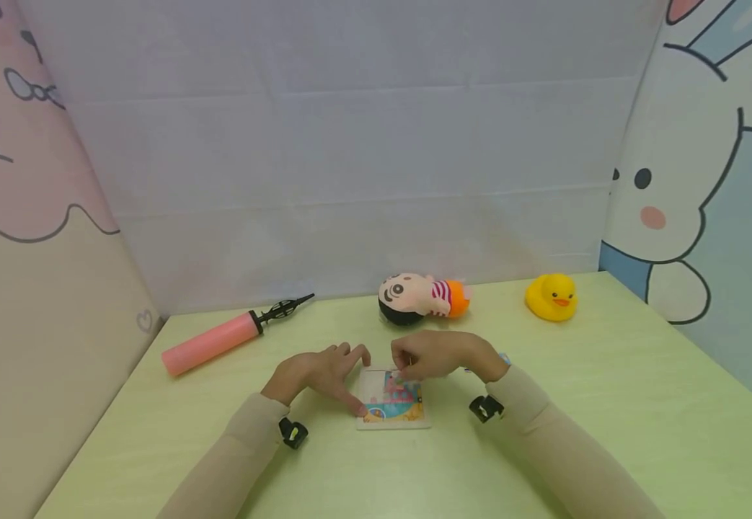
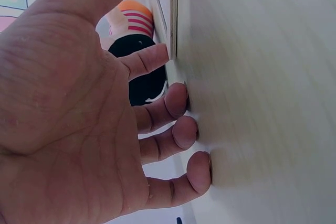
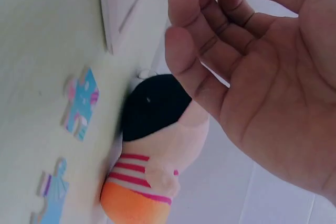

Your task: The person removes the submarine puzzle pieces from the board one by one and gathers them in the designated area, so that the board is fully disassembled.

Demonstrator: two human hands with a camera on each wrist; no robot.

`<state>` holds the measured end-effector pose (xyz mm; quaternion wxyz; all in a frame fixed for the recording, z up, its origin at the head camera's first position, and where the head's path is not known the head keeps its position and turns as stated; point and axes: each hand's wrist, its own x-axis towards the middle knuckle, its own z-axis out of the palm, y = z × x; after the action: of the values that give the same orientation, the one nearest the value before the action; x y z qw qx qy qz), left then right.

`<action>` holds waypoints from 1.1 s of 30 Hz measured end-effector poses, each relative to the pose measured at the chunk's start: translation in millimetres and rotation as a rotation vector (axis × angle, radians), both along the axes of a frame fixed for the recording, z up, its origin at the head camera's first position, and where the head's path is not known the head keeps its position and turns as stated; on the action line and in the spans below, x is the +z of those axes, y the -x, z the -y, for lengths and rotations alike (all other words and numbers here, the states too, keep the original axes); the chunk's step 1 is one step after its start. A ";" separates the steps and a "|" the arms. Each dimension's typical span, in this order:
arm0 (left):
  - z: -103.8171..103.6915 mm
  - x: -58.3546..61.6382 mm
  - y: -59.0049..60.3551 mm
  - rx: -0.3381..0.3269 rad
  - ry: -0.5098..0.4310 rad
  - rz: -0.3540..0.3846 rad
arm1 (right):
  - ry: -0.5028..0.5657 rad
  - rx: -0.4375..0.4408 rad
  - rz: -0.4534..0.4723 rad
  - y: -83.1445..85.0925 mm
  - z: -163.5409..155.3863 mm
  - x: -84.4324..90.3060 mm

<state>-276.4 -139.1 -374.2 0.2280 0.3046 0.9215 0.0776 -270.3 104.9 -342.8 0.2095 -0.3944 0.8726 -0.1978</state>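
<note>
A small jigsaw puzzle board (image 1: 394, 425) with a pale frame lies on the table, its picture pieces filling the lower and right parts. My left hand (image 1: 333, 375) spreads around its left side, thumb at the lower left and index finger by the top left corner. In the left wrist view the other fingertips (image 2: 185, 132) rest on the table beside the frame. Over the upper middle of the board, my right hand (image 1: 437, 353) pinches a puzzle piece (image 1: 398, 379), mostly covered by the fingers. Two loose puzzle pieces (image 3: 84, 103) lie beyond the right wrist.
Behind the board lies a plush doll (image 1: 424, 297) with black hair and an orange bottom. A pink hand pump (image 1: 213, 344) is at the back left, a yellow rubber duck (image 1: 551, 297) at the back right. White cloth (image 1: 363, 158) hangs along the table's far edge.
</note>
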 end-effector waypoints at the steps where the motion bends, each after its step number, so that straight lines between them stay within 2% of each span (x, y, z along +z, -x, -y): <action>1: 0.1 -0.3 -0.1 0.001 0.000 0.001 | -0.006 -0.004 0.009 0.9 -2.1 1.0; 5: 0.5 -0.9 -0.7 0.006 -0.006 0.000 | -0.019 -0.014 0.044 4.4 -10.4 4.5; 11: 0.4 -1.5 -1.0 0.004 -0.014 -0.004 | -0.015 0.033 0.071 10.3 -22.2 6.6; 15: 0.4 -2.4 -0.4 -0.004 -0.017 0.000 | -0.026 0.057 0.128 14.4 -31.1 6.8; 26: 0.5 -2.3 -1.6 0.000 -0.015 0.000 | -0.110 0.042 0.246 24.9 -49.8 0.5; 33: 0.5 -1.8 -1.2 -0.010 -0.018 -0.009 | -0.158 0.021 0.310 24.9 -51.2 -1.4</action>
<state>-275.3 -139.6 -376.1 0.2216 0.3115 0.9203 0.0833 -295.2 156.1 -344.2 0.3738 -0.3509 0.8385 -0.1847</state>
